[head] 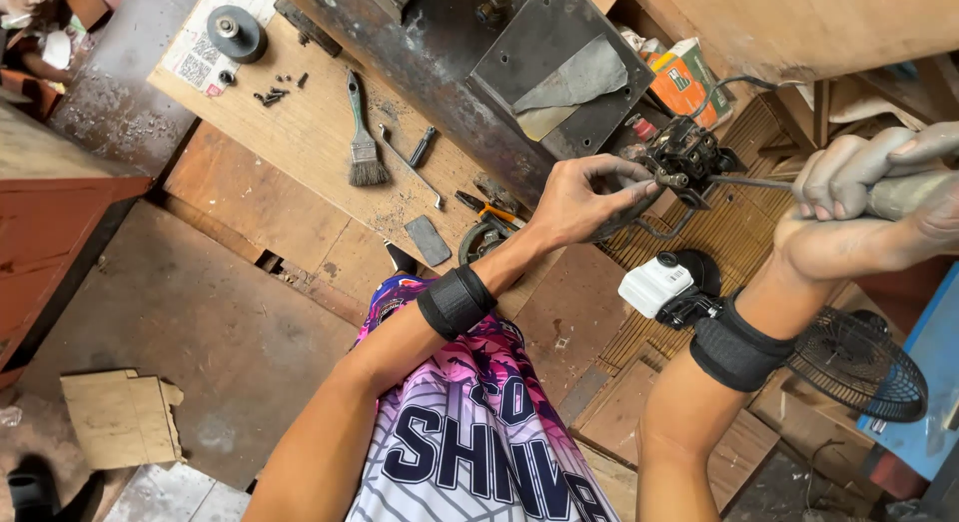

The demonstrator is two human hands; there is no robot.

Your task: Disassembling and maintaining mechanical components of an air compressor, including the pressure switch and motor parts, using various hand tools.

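Note:
My left hand (pixel 584 197) grips a small black mechanical part (pixel 687 160) with wires coming off it, holding it up in front of me. My right hand (pixel 864 207) is closed around the grey handle of a screwdriver (pixel 904 194). Its thin shaft (pixel 749 181) points left, with the tip at the black part. Both hands are grimy. A black band wraps each wrist, and a small white camera (pixel 654 285) sits on the right one.
A wooden workbench (pixel 300 142) holds a paintbrush (pixel 364 142), a wrench (pixel 410 165), loose screws (pixel 272 94), a round metal disc (pixel 236 30) and pliers (pixel 486 210). A heavy steel plate (pixel 470 62) crosses the top. A black fan (pixel 859 367) stands at the lower right, and cardboard (pixel 120 417) lies on the floor.

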